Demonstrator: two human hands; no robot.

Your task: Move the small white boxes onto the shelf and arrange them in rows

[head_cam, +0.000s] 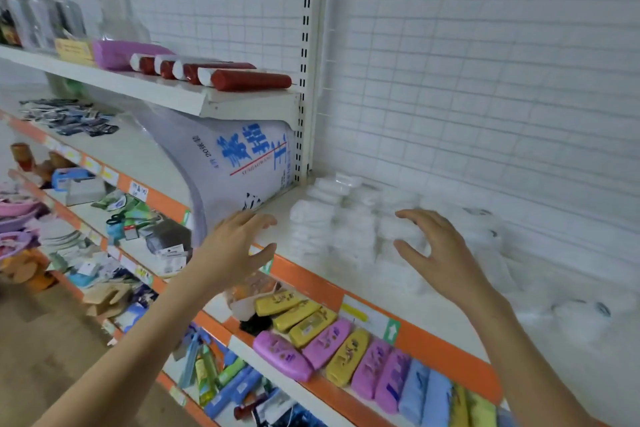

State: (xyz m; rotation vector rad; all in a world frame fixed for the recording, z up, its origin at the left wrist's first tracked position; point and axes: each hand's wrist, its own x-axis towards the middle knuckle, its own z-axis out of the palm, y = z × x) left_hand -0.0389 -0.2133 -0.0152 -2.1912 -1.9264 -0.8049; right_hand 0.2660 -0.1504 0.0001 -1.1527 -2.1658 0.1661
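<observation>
Both hands, left hand (239, 246) and right hand (440, 253), hover with fingers released over stacked small white boxes (349, 232) mid-frame on the shelf (381, 291); a careless nudge could topple the stacks.

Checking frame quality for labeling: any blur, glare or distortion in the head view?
Head view: white boxes are washed out and smeared, edges barely separable; both hands, left and right, show slight motion blur; wide-angle bends the shelf edge and upright; lighting flat, no hard shadows or glare.
</observation>
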